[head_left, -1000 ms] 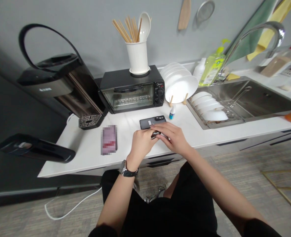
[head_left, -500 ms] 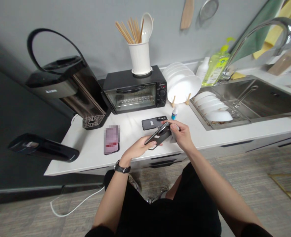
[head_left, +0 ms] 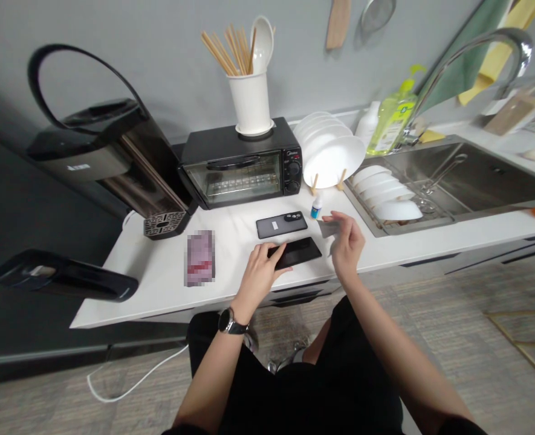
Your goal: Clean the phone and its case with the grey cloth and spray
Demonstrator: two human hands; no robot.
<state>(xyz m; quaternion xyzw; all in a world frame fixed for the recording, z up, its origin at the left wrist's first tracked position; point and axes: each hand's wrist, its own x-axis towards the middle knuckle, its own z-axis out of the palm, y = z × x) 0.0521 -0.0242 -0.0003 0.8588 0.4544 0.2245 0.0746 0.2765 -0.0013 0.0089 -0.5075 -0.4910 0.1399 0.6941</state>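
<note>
- Your left hand (head_left: 260, 275), low centre of the frame, lies fingers flat and together on the near end of a dark phone (head_left: 297, 252), face-up on the white counter (head_left: 158, 272).
- Your right hand (head_left: 346, 241), just right of it, pinches a small grey cloth or film (head_left: 328, 228) between thumb and fingertips; which one cannot be told.
- Judgement: the phone is stiff, smooth, slippery and fragile at the glass; grip it by the long edges.
- Just beyond lies a second phone (head_left: 280, 225), back upward, with a white sticker, unreadable.
- A small dropper bottle (head_left: 315, 207) stands beside it.
- Upper centre: a toaster oven (head_left: 240, 166); its badge is too small to read.
</note>
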